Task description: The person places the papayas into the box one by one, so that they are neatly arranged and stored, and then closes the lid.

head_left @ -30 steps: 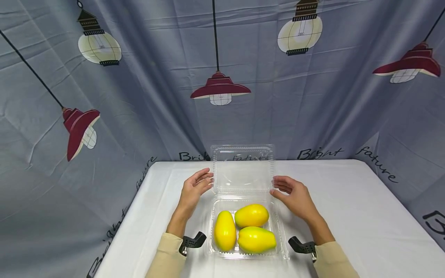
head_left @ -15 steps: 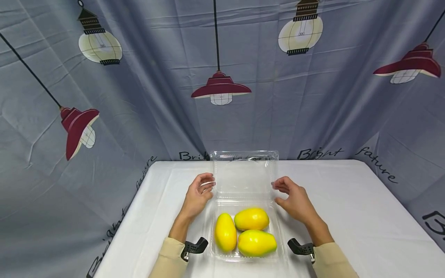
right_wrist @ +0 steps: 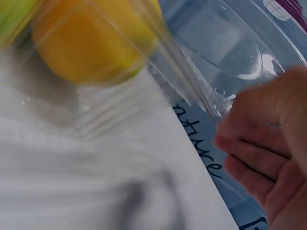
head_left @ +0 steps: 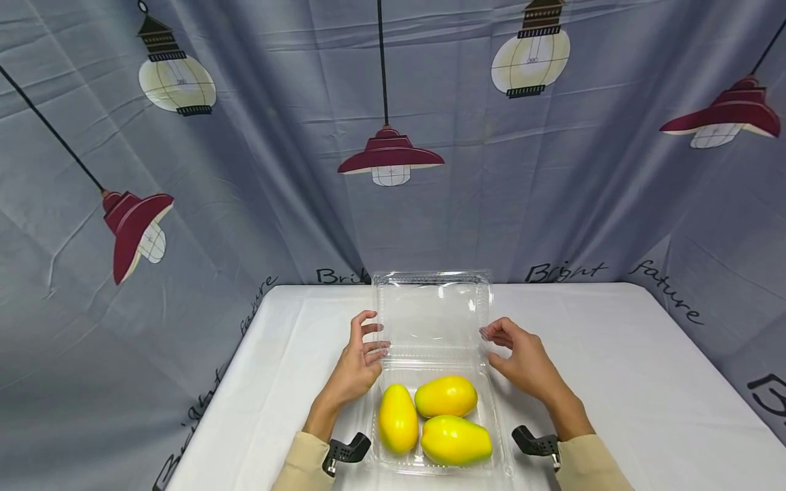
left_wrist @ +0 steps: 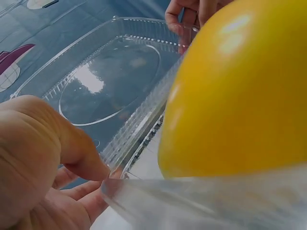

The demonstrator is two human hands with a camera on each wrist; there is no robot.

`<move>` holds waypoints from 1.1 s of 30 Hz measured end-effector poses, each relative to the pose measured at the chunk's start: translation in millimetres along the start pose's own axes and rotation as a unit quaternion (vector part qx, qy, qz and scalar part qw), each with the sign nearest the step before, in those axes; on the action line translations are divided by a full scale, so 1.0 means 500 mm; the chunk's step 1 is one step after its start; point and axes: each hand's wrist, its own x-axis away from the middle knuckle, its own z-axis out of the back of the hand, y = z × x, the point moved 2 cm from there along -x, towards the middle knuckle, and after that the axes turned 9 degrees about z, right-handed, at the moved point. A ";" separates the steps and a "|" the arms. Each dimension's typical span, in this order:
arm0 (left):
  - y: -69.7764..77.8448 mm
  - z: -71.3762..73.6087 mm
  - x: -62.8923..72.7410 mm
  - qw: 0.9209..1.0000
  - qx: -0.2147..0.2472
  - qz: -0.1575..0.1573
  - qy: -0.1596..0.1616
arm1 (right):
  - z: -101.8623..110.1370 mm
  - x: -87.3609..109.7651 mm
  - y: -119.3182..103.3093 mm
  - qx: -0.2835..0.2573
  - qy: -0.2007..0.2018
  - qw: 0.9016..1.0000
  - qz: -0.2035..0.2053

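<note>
A clear plastic clamshell box (head_left: 442,470) lies on the white table, its lid (head_left: 432,314) raised at the back. Three glossy yellow mangoes sit in its base: one upright on the left (head_left: 398,419), one at the back right (head_left: 446,396) and a greener one in front (head_left: 456,441). My left hand (head_left: 356,368) holds the box's left back corner near the hinge; thumb and fingertips meet at that corner in the left wrist view. On the opposite side my right hand (head_left: 522,358) holds the lid's edge by the hinge, fingers (right_wrist: 259,163) bent in.
White cloth covers the table (head_left: 589,341). Behind it hangs a grey-blue curtain (head_left: 276,170) printed with lamps and lettering. A black wrist-camera mount (head_left: 346,450) sits on the left wrist, and another mount (head_left: 534,442) on the right.
The box with the mangoes has slid slightly toward me, and its lid leans lower. My left hand has moved nearer and to the right, onto the hinge corner; the right hand has shifted slightly.
</note>
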 end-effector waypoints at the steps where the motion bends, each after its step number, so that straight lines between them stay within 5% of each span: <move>1: 0.000 0.000 0.001 1.000 -0.002 -0.002 -0.002 | 0.001 0.002 0.000 -0.010 -0.007 1.000 -0.002; 7: 0.000 0.004 0.003 1.000 -0.005 -0.004 -0.006 | 0.002 0.012 0.000 -0.035 -0.042 0.998 -0.009; 14: 0.003 0.005 -0.002 1.000 -0.028 -0.010 -0.011 | -0.006 0.013 0.002 -0.028 -0.034 0.999 0.002; 26: 0.012 0.012 0.005 0.989 -0.131 -0.010 0.067 | -0.014 0.016 -0.013 0.037 0.003 0.998 0.051; 29: 0.014 0.015 0.017 0.994 -0.096 0.002 0.048 | -0.014 0.019 -0.021 0.076 0.011 0.996 0.047; 33: 0.022 0.019 0.037 0.999 0.021 0.035 -0.020 | -0.014 0.022 -0.028 0.115 0.003 0.993 0.017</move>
